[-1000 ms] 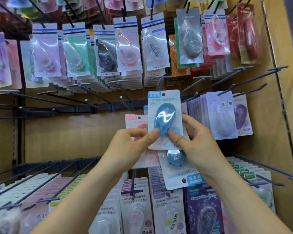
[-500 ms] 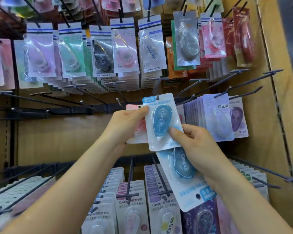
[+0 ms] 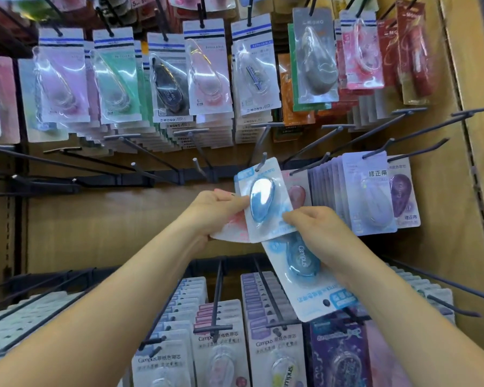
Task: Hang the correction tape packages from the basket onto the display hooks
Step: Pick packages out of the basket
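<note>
Fingers [image 3: 292, 217] of the right hand [image 3: 316, 233] pinch the lower corner of the blue package [image 3: 260, 202], whose hang hole sits at the tip of a hook [image 3: 261, 161] — probably to steer it on. The same hand clasps a second blue package [image 3: 305, 263] underneath, upside down, seemingly ready as the next one. The left hand [image 3: 218, 210] grips a pink package [image 3: 232, 229] just behind, its thumb steadying the blue one's edge. No basket is in view.

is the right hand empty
No, the right hand grips the lower blue package, which hangs upside down with its hole end at the bottom.
</note>
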The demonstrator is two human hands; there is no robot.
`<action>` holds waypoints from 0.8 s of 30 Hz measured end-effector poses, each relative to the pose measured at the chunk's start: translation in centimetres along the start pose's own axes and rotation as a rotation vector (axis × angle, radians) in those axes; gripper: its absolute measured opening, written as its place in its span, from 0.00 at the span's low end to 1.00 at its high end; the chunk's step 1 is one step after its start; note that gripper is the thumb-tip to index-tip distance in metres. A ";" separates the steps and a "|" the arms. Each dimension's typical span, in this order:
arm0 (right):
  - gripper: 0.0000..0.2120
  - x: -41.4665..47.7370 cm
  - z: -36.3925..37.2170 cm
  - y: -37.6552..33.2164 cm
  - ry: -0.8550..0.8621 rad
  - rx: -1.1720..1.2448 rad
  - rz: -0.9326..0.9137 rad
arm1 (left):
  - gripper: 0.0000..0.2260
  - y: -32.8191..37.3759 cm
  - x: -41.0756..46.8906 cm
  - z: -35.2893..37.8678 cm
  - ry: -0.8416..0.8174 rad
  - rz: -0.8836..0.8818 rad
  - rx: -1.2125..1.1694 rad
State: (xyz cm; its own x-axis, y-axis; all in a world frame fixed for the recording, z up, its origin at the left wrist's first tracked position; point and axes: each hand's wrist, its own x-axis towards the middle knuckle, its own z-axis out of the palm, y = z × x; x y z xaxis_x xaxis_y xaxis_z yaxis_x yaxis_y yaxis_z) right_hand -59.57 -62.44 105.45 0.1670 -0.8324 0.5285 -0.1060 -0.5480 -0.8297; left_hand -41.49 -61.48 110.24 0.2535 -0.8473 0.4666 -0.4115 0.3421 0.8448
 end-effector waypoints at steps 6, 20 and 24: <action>0.03 0.3 -1.4 1.3 0.047 -0.041 0.041 | 0.08 -1.3 4.8 1.3 0.184 0.046 0.165; 0.06 0.3 -1.9 1.9 0.147 0.145 -0.086 | 0.11 -3.8 7.0 0.2 0.139 0.145 0.672; 0.05 0.6 -0.8 1.8 0.162 0.129 -0.117 | 0.23 -3.4 1.9 -2.0 0.064 0.262 0.320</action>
State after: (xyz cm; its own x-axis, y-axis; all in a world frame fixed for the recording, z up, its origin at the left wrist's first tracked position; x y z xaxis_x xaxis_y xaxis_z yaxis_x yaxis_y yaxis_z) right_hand -60.41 -63.96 104.39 0.0104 -0.7719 0.6357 0.0331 -0.6351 -0.7717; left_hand -37.89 -63.44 108.79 0.1542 -0.7182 0.6786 -0.7180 0.3903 0.5763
